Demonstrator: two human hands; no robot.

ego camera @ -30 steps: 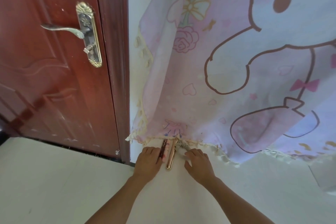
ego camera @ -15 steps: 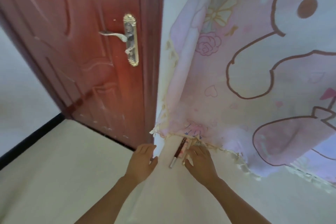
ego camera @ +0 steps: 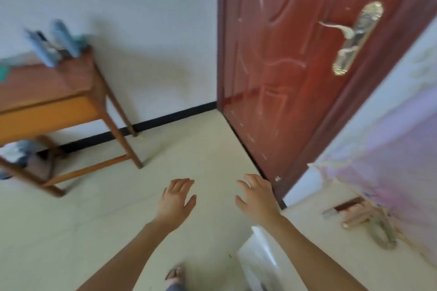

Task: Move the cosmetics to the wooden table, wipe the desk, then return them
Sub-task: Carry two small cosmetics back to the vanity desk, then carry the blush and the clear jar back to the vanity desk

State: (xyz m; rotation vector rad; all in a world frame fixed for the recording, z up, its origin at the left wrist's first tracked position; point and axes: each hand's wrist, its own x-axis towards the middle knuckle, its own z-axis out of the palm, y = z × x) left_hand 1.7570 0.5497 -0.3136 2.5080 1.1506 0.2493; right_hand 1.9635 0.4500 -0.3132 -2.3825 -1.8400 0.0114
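Floor (ego camera: 189, 149) open between wooden table (ego camera: 47, 82) and desk (ego camera: 314, 224) edge; left hand (ego camera: 176, 198), right hand (ego camera: 256, 196) spread, empty.

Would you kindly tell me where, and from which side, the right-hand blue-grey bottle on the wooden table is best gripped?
Probably round its mid-body, from the front: the right-hand bottle stands upright at the wooden table's back corner, wall behind, another bottle close on its left.

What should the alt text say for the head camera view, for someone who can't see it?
The left hand and right hand hover open and empty over a pale floor. At right, slim cosmetics lie on a white desk beside a pink cloth; at left stands a wooden table with blurred bottles, a red door between them.
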